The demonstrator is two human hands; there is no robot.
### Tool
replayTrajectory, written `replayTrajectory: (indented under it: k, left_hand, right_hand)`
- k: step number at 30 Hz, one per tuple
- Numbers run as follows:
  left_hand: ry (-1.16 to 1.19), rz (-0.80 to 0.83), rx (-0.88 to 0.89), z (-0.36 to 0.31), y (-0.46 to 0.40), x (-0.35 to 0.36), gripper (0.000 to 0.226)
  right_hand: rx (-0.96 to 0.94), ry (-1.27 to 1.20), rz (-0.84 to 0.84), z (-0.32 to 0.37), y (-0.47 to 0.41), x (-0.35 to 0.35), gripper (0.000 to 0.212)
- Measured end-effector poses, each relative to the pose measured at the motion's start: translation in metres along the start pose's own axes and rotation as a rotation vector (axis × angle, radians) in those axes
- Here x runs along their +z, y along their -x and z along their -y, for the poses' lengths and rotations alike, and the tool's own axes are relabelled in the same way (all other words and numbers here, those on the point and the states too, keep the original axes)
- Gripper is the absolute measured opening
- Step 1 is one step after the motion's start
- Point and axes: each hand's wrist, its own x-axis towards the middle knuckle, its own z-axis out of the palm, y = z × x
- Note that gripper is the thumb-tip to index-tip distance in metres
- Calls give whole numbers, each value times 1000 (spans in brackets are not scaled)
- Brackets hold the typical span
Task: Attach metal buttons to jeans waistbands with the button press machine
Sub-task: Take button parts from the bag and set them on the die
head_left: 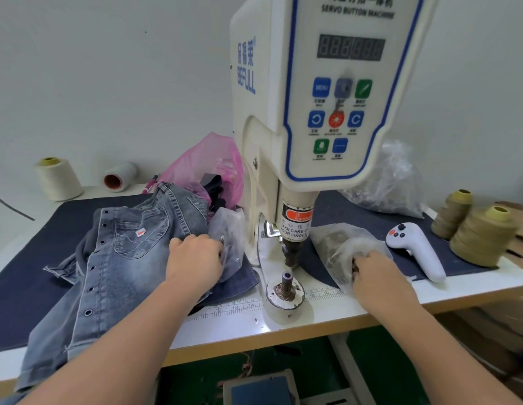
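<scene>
Both hands are digging in bags of parts — the left hand [193,258] curls into one clear bag [229,238], the right hand [377,268] into another [345,244]. The jeans [120,258] wait beside the left hand. Between the hands, the press [286,283] holds no button yet.

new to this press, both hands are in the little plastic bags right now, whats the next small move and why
Probably lift each hand's piece out to the lower die: it looks bare. The left hand and right hand each reach into a clear bag, and the jeans lie aside.
</scene>
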Motion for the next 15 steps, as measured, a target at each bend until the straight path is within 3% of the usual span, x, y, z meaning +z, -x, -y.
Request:
replayTrajectory:
  k: [7, 13, 15]
  left_hand:
    - [21, -11, -22, -3, 1, -7, 27]
    - [427, -141, -182, -1, 3, -18, 21]
    - [494, -173, -185, -6, 6, -24, 18]
  right_hand:
    - [48, -10, 66, 4, -4, -16, 25]
    - [112, -7, 175, 10, -6, -14, 20]
    - [90, -64, 43, 7, -2, -8, 16]
